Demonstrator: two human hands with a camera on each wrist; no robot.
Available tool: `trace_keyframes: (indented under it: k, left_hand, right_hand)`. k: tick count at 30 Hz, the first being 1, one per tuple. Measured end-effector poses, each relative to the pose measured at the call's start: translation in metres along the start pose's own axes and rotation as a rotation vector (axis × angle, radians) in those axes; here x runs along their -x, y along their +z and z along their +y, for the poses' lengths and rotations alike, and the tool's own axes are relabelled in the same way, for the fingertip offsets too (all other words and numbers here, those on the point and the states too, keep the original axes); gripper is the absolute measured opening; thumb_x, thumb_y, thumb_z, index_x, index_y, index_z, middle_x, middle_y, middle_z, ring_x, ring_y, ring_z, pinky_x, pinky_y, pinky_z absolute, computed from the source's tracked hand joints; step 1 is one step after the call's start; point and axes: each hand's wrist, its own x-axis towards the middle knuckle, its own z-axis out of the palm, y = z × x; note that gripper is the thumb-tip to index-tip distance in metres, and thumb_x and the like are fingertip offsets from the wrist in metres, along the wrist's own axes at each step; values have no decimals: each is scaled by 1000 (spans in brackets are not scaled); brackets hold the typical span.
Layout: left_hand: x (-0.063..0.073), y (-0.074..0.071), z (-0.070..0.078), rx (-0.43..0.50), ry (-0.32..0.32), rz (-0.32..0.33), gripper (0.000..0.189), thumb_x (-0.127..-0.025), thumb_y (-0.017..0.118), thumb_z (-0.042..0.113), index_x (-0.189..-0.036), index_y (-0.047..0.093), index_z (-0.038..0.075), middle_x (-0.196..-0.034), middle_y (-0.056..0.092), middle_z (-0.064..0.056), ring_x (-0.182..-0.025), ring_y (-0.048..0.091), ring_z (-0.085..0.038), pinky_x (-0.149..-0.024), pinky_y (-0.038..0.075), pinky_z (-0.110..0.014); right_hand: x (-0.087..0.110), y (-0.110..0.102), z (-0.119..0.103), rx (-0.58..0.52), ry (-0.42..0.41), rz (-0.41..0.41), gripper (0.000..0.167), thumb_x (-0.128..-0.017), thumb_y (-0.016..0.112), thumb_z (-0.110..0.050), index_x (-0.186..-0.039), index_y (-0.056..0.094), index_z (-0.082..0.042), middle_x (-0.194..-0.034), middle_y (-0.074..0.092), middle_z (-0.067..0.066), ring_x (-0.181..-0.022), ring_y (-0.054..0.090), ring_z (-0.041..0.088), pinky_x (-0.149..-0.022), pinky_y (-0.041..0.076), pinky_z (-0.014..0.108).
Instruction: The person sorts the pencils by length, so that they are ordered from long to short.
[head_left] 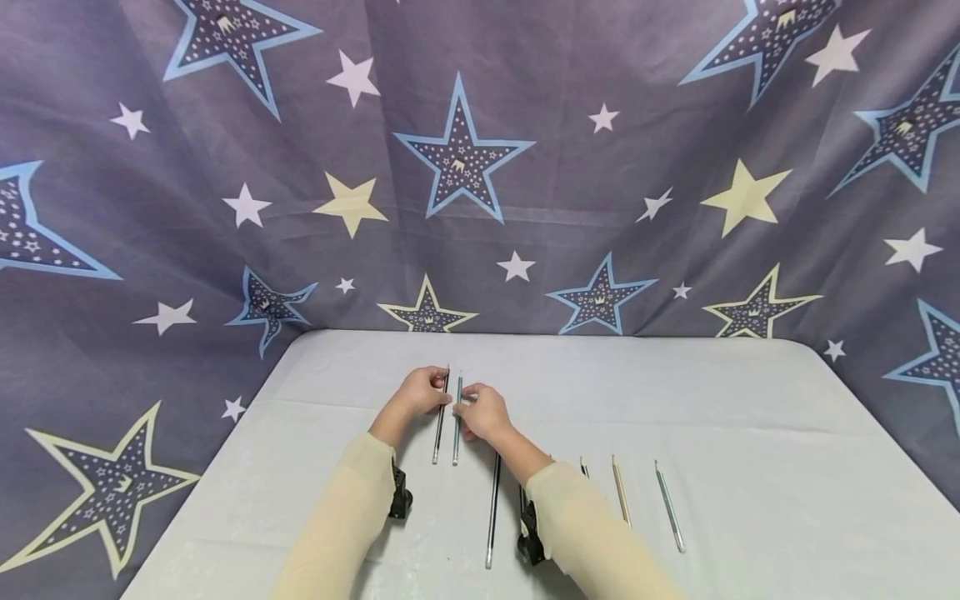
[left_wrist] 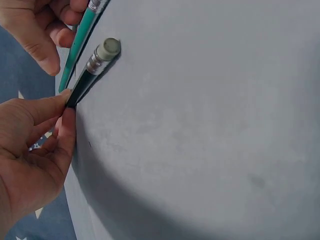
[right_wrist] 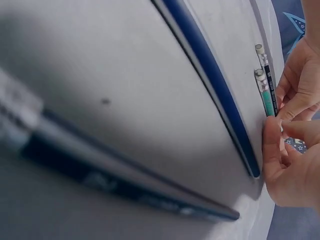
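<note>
Near the far part of the table, my left hand [head_left: 422, 392] pinches a black pencil [head_left: 438, 433] between thumb and fingertips. Its grey eraser [left_wrist: 109, 49] points back at me in the left wrist view. Just right of it lies a green pencil [head_left: 457, 433], roughly parallel and a small gap away. My right hand [head_left: 486, 413] has its thumb and fingers on this green pencil, pinching it along its length. Both erasers show beyond the fingers in the right wrist view, the green pencil's eraser [right_wrist: 259, 74] nearer.
On the white-covered table [head_left: 787, 483], a dark blue pencil [head_left: 492, 512] lies below my right hand. Another dark pencil [right_wrist: 125, 180] is partly under the right forearm. Farther right are a gold pencil [head_left: 621, 490] and another green pencil [head_left: 670, 506]. A star-patterned cloth [head_left: 570, 192] hangs behind.
</note>
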Motion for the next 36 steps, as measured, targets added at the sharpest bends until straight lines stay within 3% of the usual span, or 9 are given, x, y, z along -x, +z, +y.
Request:
trace_keyframes:
  k: [12,19,26,33,36]
  left_hand:
    - [5,0,6,-62,16,41,51,-78,70,3,-126,55,-1,-99,60,-12,-87,55,-20,-78,54,-31]
    - [7,-2,7,-6,22,25,48,-79,68,1,-125,55,-2,-92,57,-10,-75,55,-16,-61,56,-25]
    - [14,-6,11,16,70,22,41,-84,65,8,-122,56,-2,-90,56,-9,-60,51,-11,-48,49,-21]
    - [25,-5,18,34,114,26,39,-86,65,16,-121,58,0,-92,62,-11,-71,56,-15,-58,49,-23]
    - [32,-3,22,34,131,22,39,-86,66,18,-120,59,0,-92,64,-11,-74,58,-17,-62,50,-25]
  right_hand:
    - [9,-23,-11,-14,-4,-17,31,-90,61,-17,-117,58,-2,-86,66,18,-51,57,13,-48,56,26]
    - [14,-34,-12,7,-10,-25,32,-90,62,-20,-117,58,-3,-86,66,19,-55,64,23,-51,58,31]
    - [22,-47,-13,56,-33,-30,32,-89,63,-22,-116,59,-4,-86,66,15,-60,65,27,-51,56,31]
    - [30,-58,-7,76,-49,-50,32,-88,63,-22,-115,59,-4,-80,62,8,-53,59,17,-53,58,31]
    - [35,-63,-4,104,-52,-69,32,-89,63,-22,-115,59,-4,-82,63,9,-54,60,18,-53,57,30]
